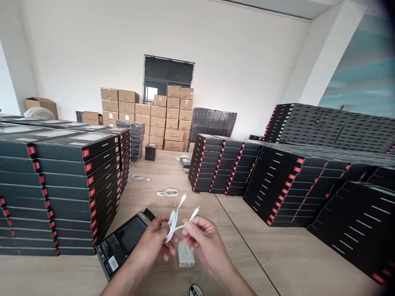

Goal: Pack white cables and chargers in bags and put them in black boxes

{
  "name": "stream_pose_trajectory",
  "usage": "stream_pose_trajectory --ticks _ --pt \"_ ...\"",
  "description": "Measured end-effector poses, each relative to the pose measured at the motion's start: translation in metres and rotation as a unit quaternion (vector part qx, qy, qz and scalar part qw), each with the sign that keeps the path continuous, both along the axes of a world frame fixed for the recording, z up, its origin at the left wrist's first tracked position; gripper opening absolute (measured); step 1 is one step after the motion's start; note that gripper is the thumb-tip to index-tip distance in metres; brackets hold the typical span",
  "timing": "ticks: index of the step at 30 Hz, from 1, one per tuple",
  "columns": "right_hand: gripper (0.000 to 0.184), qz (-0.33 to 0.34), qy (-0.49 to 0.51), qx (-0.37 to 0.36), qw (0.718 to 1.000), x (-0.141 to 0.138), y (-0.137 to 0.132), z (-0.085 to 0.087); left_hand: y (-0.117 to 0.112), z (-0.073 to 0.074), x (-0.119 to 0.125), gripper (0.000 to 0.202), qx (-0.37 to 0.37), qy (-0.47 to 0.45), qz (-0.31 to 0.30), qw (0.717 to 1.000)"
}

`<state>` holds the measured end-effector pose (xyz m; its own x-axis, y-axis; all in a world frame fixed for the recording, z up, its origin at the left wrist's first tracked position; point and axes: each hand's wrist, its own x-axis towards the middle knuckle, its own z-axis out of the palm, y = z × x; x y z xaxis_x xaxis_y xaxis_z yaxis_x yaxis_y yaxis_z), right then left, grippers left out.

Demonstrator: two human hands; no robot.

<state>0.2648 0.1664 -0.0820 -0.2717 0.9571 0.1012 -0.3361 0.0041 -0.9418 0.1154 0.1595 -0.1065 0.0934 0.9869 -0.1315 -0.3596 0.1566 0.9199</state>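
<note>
Your left hand (148,242) and right hand (205,246) are holding a light, limp white charging cable (173,225) above the white charger (186,255), your fingers (191,231) closing on its loops and near its plug end, the firmest grip point.

Smooth white plastic is shown on a coiled charging cable (173,225) and a wall charger (186,255), with matt black card on a box (123,242), a wood-grain tabletop (234,250) and plain brown cardboard cartons (159,117).
</note>
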Motion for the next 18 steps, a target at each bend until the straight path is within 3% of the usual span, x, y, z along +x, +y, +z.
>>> stream_pose_trajectory --ticks 2,5,10,13,18 --pt "0.031 -0.051 0.017 -0.004 0.999 0.002 0.003 0.002 -0.003 0.002 0.003 0.040 0.025 -0.014 -0.005 1.000" --pt "0.032 -0.076 0.059 -0.028 0.995 0.005 0.007 0.004 -0.007 0.004 0.007 0.037 0.076 -0.015 0.000 0.997" --pt "0.033 -0.078 0.094 -0.043 0.992 0.006 0.007 0.006 -0.010 0.002 0.008 0.041 0.097 -0.026 -0.095 0.990" --pt "0.033 -0.082 0.061 -0.012 0.995 0.007 0.005 0.009 -0.011 0.004 0.009 0.038 0.088 -0.036 -0.083 0.992" --pt "0.034 -0.164 -0.063 0.063 0.982 0.015 0.011 0.008 -0.013 0.010 0.007 0.031 0.030 -0.140 -0.040 0.989"
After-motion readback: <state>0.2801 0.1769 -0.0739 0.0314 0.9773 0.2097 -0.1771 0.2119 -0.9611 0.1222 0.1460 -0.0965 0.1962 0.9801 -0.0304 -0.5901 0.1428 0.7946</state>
